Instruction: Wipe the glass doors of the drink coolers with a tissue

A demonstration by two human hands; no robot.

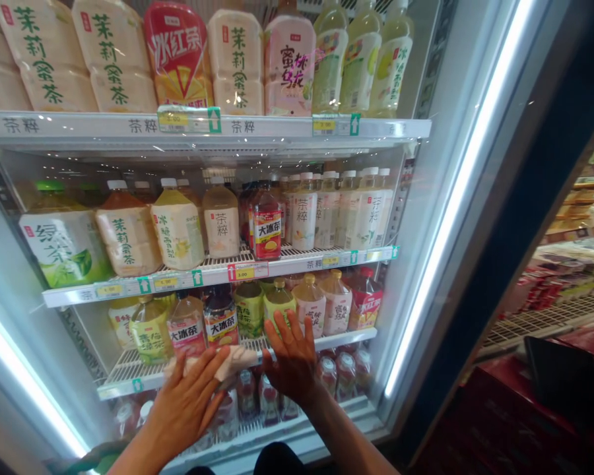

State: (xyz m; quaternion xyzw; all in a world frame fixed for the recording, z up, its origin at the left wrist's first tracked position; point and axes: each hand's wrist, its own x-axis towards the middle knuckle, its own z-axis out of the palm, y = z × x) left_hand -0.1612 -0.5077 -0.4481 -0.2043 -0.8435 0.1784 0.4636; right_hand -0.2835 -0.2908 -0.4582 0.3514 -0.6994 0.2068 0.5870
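Note:
My left hand (pixel 191 399) lies over a whitish cloth (pixel 240 357) at the front edge of the third shelf (pixel 151 379). The cloth sticks out on both sides of the fingers, which press down on it. To its right, my right hand (pixel 291 356) has its fingers spread and nothing visible in them. Its fingertips overlap a yellow-green bottle (pixel 278 297) in view; whether they touch it I cannot tell. Behind my left hand stand a dark-labelled tea bottle (pixel 221 322), a pink-labelled tea bottle (pixel 185 326) and a yellow-green tea bottle (pixel 149 333).
Upright drink bottles fill the upper shelf (pixel 106 123) and the middle shelf (pixel 297 266). More bottles (pixel 328 379) stand at the bottom. Light strips (pixel 455 204) run down both sides. A dark frame (pixel 505 171) and stocked racks (pixel 529 323) lie to the right.

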